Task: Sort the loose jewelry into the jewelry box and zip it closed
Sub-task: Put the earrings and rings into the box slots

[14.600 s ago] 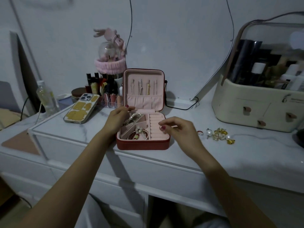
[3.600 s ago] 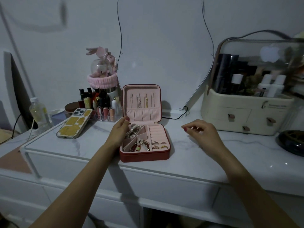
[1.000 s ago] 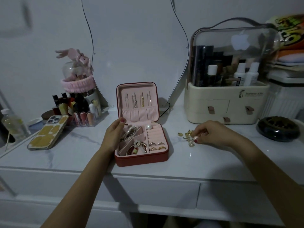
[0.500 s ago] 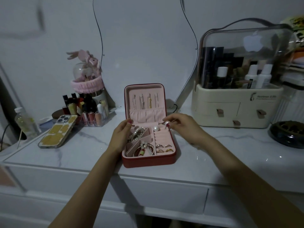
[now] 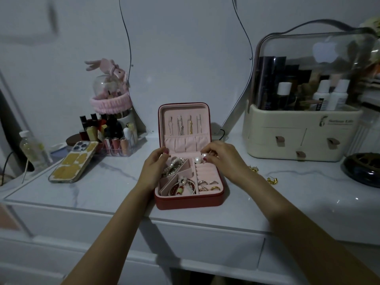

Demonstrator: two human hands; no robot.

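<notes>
White marble-look desk (image 5: 102, 188), drawer fronts along its near edge. Red jewelry box (image 5: 190, 199) sits open on the desk near that edge, lid (image 5: 185, 124) upright at the back, unzipped.

In the box, nearest row: bangles (image 5: 182, 188) in the front-left compartment, four rings (image 5: 208, 185) in the front of the ring-roll strip to their right. Behind the bangles, a bead bracelet pile (image 5: 173, 167) in the back-left compartment. One big pearl earring (image 5: 197, 160) sits at the back end of the ring strip.

Left hand (image 5: 153, 171) rests against the box's left wall, fingers curled over the rim, thumb tip at the back-left corner; it grips the box side. Right hand (image 5: 223, 159) reaches over the box's back-right corner, thumb and forefinger pinched narrow on a second pearl earring (image 5: 204, 155) just beside the first, above the strip's back end.

Right of the box, past the right wrist: loose gold earrings (image 5: 272, 180) on the desk, more partly hidden by the hand. Far right of the box, a dark round dish (image 5: 363, 168).

Left of the box: phone (image 5: 75, 164) face down, leaning on a clear lipstick organizer (image 5: 115, 140); a water bottle (image 5: 34, 149) further left.

Lid interior holds hanging necklaces (image 5: 185, 125) above a pocket. Behind the box, a wavy mirror (image 5: 185, 48). Behind and right, a cream cosmetics case (image 5: 304, 132) with clear dome. Behind and left, a pink headband (image 5: 110, 101) on a jar with a plush bunny.
</notes>
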